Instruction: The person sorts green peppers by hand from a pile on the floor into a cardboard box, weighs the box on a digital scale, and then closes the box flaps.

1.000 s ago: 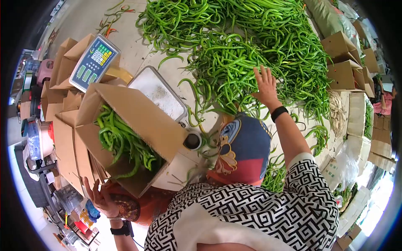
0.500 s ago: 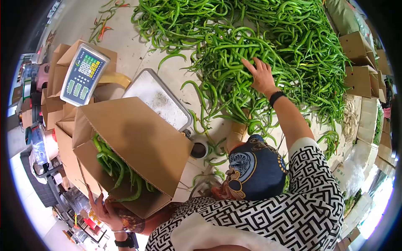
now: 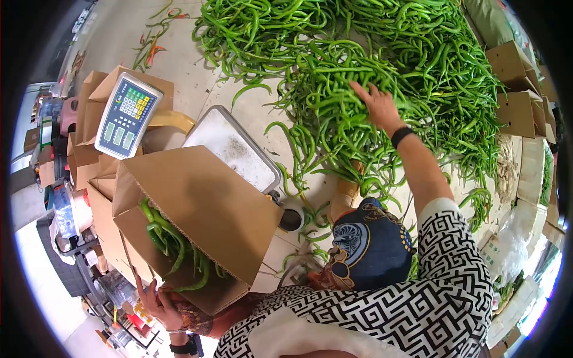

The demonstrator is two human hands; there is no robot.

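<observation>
Peppers (image 3: 322, 77), long and green, heaped over the floor (image 3: 194, 74), toward its far edge and up to the cartons at its right edge. My right hand (image 3: 382, 110) is over the near part of that heap, by far the nearer of the two. From its grip, the peppers lie directly under the fingers, and ahead and to both sides. No shared long axis: curved bodies cross at every angle, so I judge the grip must suit a tangle rather than a line. Fingers parted and bent downward; some tips are lost among blurred green, so I cannot tell whether anything is held. My left hand (image 3: 160, 307) is well apart, fingers loosely spread at the near-left edge of the tilted box (image 3: 206, 194), nothing seen in them, contact unclear. More peppers show inside that box, which stands between left hand and heap.
</observation>
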